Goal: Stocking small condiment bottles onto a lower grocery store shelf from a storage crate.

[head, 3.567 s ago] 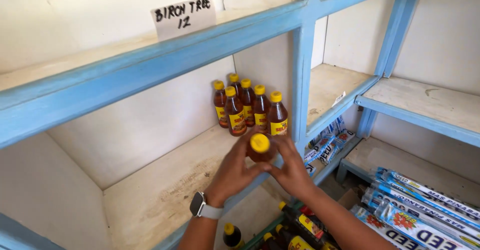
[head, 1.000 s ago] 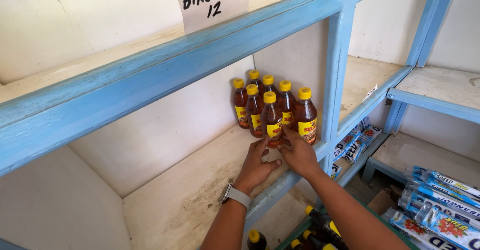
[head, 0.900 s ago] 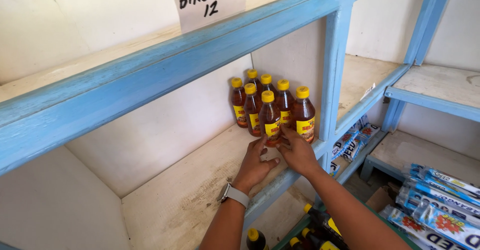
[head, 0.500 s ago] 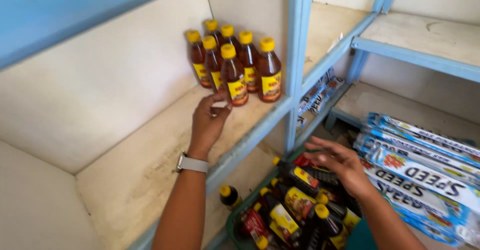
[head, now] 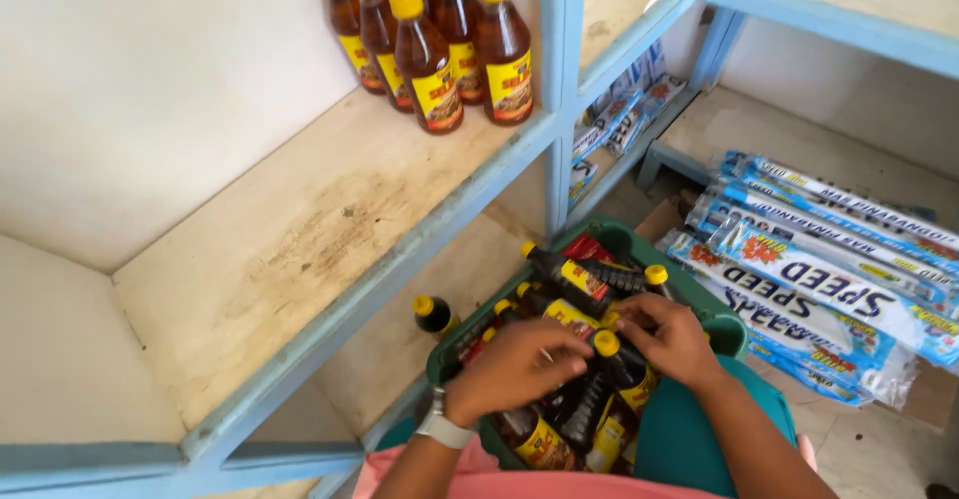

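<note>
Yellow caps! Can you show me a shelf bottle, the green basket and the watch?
shelf bottle [head: 504,49], head view, on its label
green basket [head: 721,324], head view, right rim
watch [head: 442,429], head view, its pale strap

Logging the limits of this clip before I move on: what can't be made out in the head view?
- Bottles in the green crate: their number, since the left hand and right hand cover the middle.
- Whether either hand grips the yellow-capped bottle between them: fingers hide the contact.
- Shelf bottles: rear ones cut off by the top edge.
- Striped packets: right ends cut off.
</note>
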